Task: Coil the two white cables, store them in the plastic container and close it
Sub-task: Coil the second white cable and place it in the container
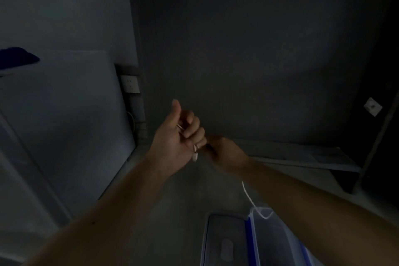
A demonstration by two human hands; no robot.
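Note:
My left hand (pixel 181 136) is raised in the middle of the view, fingers curled round a white cable (pixel 251 200). Its white plug end (pixel 195 156) sticks out below the fist. My right hand (pixel 224 153) is just to the right, touching the left fist, fingers curled on the same cable. From under my right forearm the cable hangs down in a loose loop to the plastic container (pixel 269 242). That container stands open at the bottom edge, with blue clips. Its lid (pixel 224 242) lies beside it on the left. A second cable is not visible.
The scene is dim. A dark wall panel (pixel 259 60) fills the back. A wall socket (pixel 130 84) sits at left. A low dark shelf (pixel 313 157) runs along the right. The grey floor (pixel 172 211) lies below my arms.

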